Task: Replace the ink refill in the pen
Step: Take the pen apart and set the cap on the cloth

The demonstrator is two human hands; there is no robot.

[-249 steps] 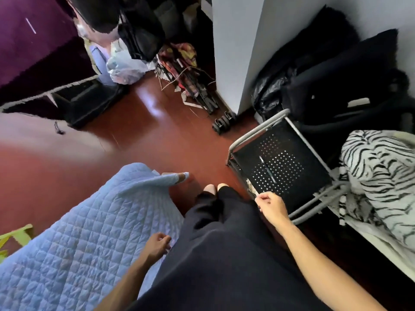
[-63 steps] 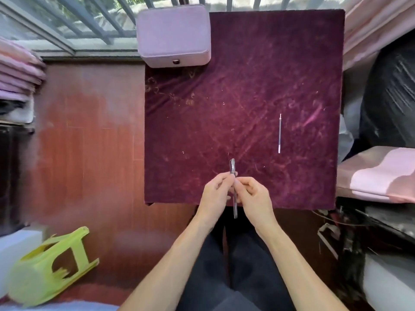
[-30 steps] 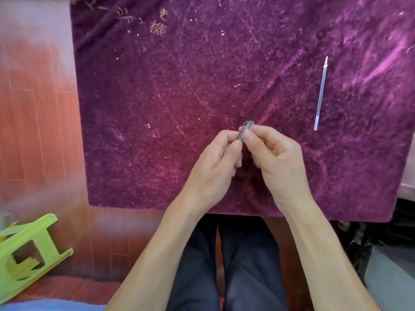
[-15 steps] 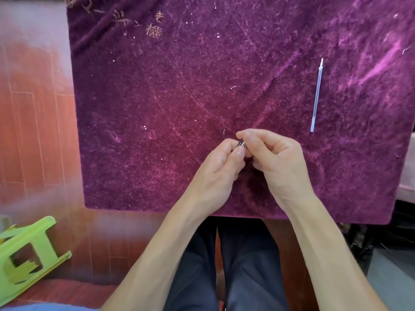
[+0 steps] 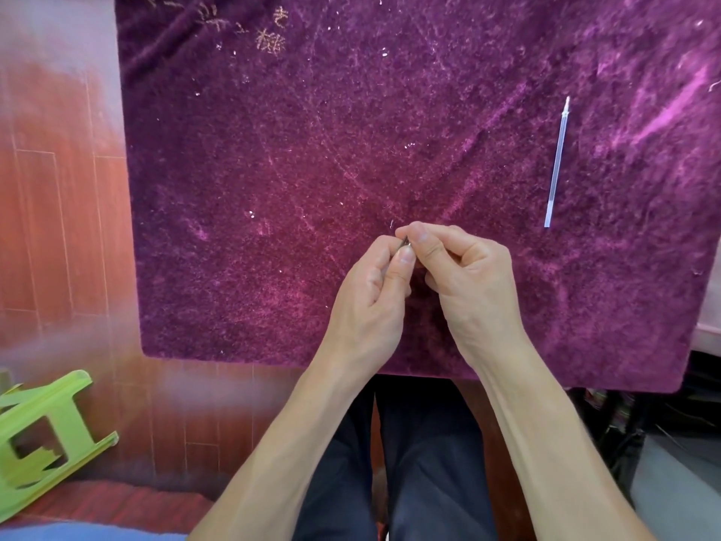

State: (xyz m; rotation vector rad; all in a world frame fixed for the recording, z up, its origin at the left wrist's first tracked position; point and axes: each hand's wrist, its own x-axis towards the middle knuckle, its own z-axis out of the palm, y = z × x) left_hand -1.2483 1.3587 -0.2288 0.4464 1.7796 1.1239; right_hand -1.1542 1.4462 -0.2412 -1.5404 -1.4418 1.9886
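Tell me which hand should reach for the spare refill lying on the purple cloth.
Probably the right hand: the refill lies up on its side of the velvet cloth, while the left hand would have to cross over. Both hands now pinch the pen.

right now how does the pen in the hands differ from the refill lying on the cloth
The pen is pinched between the left hand and right hand; the refill lies free on the purple cloth, untouched.
The pen is almost wholly hidden, only a dark sliver showing between the fingertips; the refill shows full length.
The pen looks dark; the refill is pale and see-through.
Both are over the same cloth.
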